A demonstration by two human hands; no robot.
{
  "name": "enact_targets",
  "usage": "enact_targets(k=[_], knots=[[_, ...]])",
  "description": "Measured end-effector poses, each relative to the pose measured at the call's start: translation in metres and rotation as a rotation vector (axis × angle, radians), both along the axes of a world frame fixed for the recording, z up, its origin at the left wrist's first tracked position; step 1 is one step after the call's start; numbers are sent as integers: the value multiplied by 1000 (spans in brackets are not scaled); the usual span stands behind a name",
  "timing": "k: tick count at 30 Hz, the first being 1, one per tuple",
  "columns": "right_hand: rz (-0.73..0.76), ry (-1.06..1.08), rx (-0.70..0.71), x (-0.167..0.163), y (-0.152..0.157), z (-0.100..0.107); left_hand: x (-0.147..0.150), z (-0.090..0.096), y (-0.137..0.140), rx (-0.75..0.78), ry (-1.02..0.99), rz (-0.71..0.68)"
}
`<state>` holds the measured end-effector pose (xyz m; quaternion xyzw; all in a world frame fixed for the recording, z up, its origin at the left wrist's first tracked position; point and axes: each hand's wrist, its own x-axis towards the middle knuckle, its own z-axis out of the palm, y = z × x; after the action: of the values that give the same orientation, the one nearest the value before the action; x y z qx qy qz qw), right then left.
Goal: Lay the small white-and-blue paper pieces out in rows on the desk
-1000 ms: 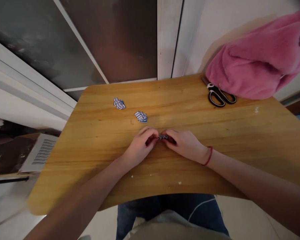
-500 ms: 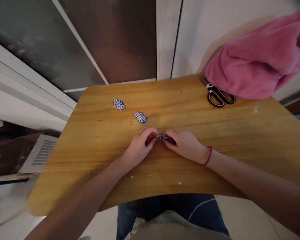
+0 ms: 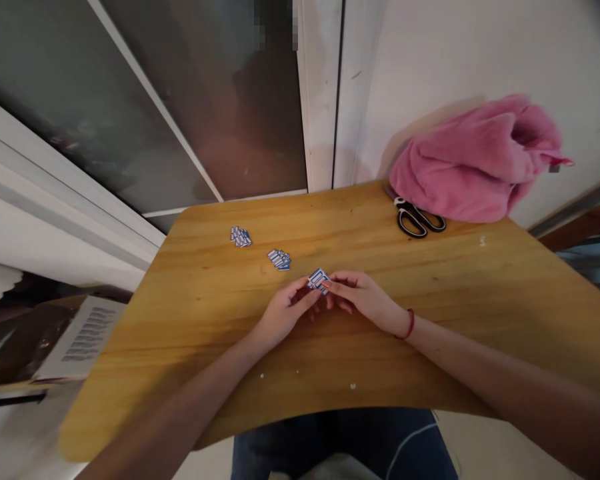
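Between my fingertips is a small stack of blue-and-white paper pieces (image 3: 318,279), held tilted just above the table so its printed face shows. My left hand (image 3: 286,308) pinches the stack from the left, thumb at its lower edge. From the right, my right hand (image 3: 367,298) grips it with the thumb lying over the face; a red band circles that wrist. Beyond my left hand lies a loose pile of similar pieces (image 3: 279,259). Another such pile (image 3: 241,237) lies farther back and left. What is printed on them is too small to read.
Black-handled scissors (image 3: 420,219) lie at the back right of the wooden table (image 3: 430,360), partly under a pink plush cloth item (image 3: 460,167). White scraps (image 3: 353,386) dot the near side. A cardboard box (image 3: 87,333) stands left of the table, and a framed panel rises behind it.
Both hands have turned the stack from nearly edge-on to face up toward me. My right thumb now lies on its face. The camera view has shifted slightly.
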<state>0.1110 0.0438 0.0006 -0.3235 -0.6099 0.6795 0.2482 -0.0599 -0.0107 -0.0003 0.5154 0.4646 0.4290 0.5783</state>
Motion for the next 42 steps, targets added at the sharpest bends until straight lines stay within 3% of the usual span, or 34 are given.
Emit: enact_targets(k=[5,9,16,20,25,34,42], knots=[[10,114,-123,-1,-6,-2,10,-2,4,-145,-245,-46],[-31,40,-26,2,-4,-1,14,-7,11,-153,-318,35],[-254,-55,171,0,-8,-4,18,-12,7,-91,-141,231],[-295,-21,243,-3,-7,-8,14,-12,3,-69,-58,245],[-327,-38,273,-2,-5,-8,12,-6,4,-144,-49,175],[-388,-113,232,-1,-3,-2,11,-5,5,-188,-163,184],[-412,-140,255,-1,-5,-1,14,-3,5,-173,-142,275]])
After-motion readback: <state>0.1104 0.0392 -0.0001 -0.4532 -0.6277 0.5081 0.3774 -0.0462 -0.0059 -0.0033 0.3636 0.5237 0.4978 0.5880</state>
